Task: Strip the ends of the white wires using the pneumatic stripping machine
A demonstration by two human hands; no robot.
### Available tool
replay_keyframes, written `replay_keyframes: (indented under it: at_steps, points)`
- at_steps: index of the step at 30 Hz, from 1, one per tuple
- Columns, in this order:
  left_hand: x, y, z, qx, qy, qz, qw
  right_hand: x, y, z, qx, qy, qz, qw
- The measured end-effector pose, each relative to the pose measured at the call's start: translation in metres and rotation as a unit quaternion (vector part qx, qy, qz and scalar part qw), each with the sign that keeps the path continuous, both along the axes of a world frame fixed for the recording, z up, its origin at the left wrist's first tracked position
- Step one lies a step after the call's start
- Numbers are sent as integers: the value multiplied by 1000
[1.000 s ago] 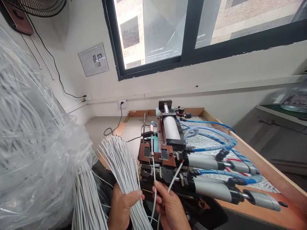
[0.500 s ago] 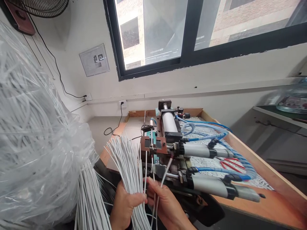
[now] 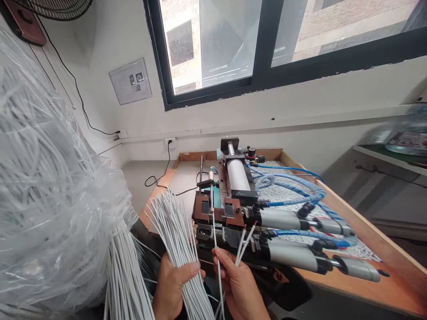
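Observation:
My left hand [image 3: 171, 284] is closed around a thick bundle of thin white cables [image 3: 178, 231], their cut ends fanned out at the top. Just right of it, my right hand [image 3: 242, 284] pinches a single white cable [image 3: 219, 269] between thumb and fingertips. That cable's upper end reaches the jaws of a pneumatic cable-stripping machine [image 3: 218, 213], under a thin metal rod. Two more cables [image 3: 245, 244] with reddish tips stick up from the same hand, right of the thumb. The machine's brown jaw blocks stand apart.
Silver air cylinders [image 3: 290, 255] with blue hoses [image 3: 293, 184] extend right over a wooden tray [image 3: 333, 209] littered with small white and red scraps. On the left hangs a plastic-wrapped mass of white cables [image 3: 50, 200]. A window [image 3: 213, 44] and a wall socket [image 3: 171, 142] are behind.
The machine's jaw blocks have parted, and its cylinder rods have shifted right. My right hand has moved slightly right, its red-tipped cables now clear of the jaws. My left hand stays almost still.

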State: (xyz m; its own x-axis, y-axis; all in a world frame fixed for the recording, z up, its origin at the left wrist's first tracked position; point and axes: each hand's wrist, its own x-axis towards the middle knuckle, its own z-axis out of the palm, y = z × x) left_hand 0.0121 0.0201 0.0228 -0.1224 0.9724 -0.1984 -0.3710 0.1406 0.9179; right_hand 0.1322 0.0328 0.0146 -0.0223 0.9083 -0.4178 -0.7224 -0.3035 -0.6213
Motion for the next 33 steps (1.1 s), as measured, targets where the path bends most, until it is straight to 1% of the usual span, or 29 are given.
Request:
replay_keyframes:
  at_steps: [3, 5, 6, 8, 10, 11, 12, 14, 16, 18, 20, 24, 27, 33]
  points:
    - [1, 0, 2, 10, 9, 10, 1000, 0, 4, 3, 0, 14, 5, 1000]
    - [1, 0, 4, 17, 15, 9, 1000, -2, 5, 4, -5, 24, 20, 999]
    - [1, 0, 4, 21, 17, 8, 1000, -2, 5, 4, -4, 30, 41, 999]
    - [1, 1, 6, 27, 15, 10, 999, -4, 2, 3, 20, 22, 109, 994]
    - [0, 1, 6, 40, 10, 17, 999, -6, -2, 0, 58, -33, 161, 985]
    - [0, 2, 6, 47, 9, 22, 999, -7, -5, -3, 77, -76, 170, 980]
    - [0, 2, 6, 55, 11, 26, 998, -8, -8, -5, 94, -121, 165, 974]
    - [0, 3, 6, 66, 17, 28, 997, -9, -12, -11, 118, -196, 133, 964]
    - [1, 3, 6, 63, 15, 19, 998, -9, -15, -15, 128, -229, 100, 960]
    - [1, 3, 7, 41, 4, 4, 999, -7, -14, -16, 115, -219, 66, 967]
    - [2, 3, 7, 17, -10, -3, 1000, -5, -12, -16, 91, -185, 34, 978]
    - [2, 4, 6, -5, -18, 16, 1000, -1, -8, -15, 44, -140, -8, 989]
    - [3, 5, 6, -12, -12, 30, 999, 0, -7, -13, 18, -129, -5, 991]
    - [3, 7, 6, -10, -8, 36, 999, 1, -7, -7, 18, -107, 27, 994]
